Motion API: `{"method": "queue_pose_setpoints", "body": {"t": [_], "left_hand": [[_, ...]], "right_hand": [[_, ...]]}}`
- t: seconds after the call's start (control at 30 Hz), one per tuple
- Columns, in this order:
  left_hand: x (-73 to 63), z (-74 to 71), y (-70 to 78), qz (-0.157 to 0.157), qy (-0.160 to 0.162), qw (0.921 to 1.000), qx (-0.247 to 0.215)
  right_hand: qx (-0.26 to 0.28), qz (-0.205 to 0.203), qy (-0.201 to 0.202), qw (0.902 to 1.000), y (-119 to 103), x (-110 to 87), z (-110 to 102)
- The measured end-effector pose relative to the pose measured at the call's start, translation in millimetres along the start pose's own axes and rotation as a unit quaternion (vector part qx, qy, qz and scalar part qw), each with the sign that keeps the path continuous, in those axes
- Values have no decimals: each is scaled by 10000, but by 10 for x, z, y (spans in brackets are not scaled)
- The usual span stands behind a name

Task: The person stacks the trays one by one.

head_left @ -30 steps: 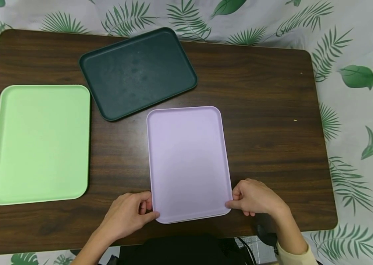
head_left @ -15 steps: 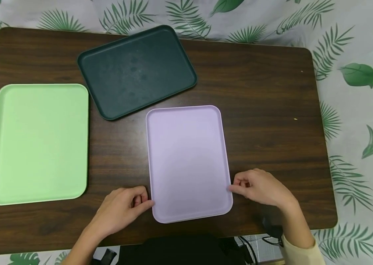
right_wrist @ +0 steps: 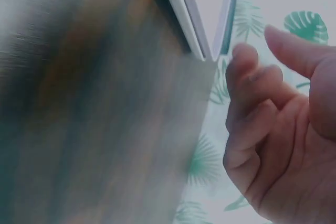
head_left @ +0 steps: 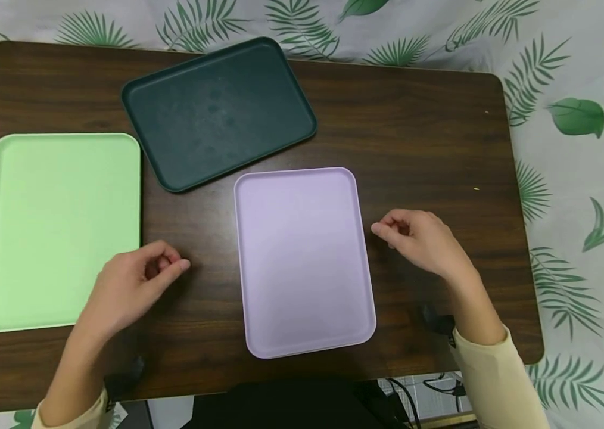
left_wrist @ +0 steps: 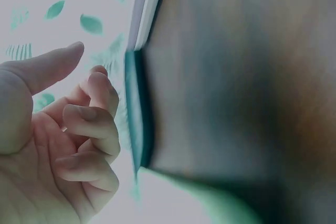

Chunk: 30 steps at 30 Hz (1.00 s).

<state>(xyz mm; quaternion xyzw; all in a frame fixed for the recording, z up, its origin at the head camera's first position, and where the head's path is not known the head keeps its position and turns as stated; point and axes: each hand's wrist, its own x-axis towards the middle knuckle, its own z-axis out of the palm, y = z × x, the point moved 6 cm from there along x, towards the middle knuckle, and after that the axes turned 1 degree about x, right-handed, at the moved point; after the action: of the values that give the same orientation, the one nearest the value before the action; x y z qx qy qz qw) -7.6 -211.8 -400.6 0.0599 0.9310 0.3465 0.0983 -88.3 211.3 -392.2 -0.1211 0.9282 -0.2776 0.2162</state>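
A lilac tray [head_left: 304,262] lies flat on the brown table, and the right wrist view shows a second, whitish edge [right_wrist: 181,17] along its side. To its right my right hand [head_left: 422,241] hovers just off the long edge, fingers loosely curled around nothing. My left hand [head_left: 125,289] is above the lower right part of a light green tray [head_left: 61,208], its loosely bent fingers holding nothing. In the left wrist view, thumb and fingers [left_wrist: 92,124] stand apart. A dark green tray [head_left: 218,113] rests tilted at the back.
The wooden table [head_left: 430,137] has rounded corners and bears a small pale speck on its right side. Leaf-patterned white cloth [head_left: 570,196] surrounds it. Black cables [head_left: 406,399] hang below the front edge.
Both hands have come off the lilac tray's lower sides. The left moved left and up over the light green tray; the right moved up along the lilac tray's right side. The trays keep their places.
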Motion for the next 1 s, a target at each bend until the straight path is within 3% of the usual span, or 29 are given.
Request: {"method": "queue_pose_setpoints", "body": {"t": [0.2,0.33,0.73,1.0], "left_hand": [[222,-420,-224,-535,548,9970,-83],[387,-605,-339,-824,868,9926,-193],[787,-784,-607,-1183,1064,9867,-329],[1029,-859,-739,-1266,1383,9798,-690]], "right_hand": [[97,193,386,9990,-80,297,-119],[46,261,658,9975,-98,473,-174],[-250,167,920,9953,-155,989,-206],[-200,221,663,9974,-196,1283,-170]]}}
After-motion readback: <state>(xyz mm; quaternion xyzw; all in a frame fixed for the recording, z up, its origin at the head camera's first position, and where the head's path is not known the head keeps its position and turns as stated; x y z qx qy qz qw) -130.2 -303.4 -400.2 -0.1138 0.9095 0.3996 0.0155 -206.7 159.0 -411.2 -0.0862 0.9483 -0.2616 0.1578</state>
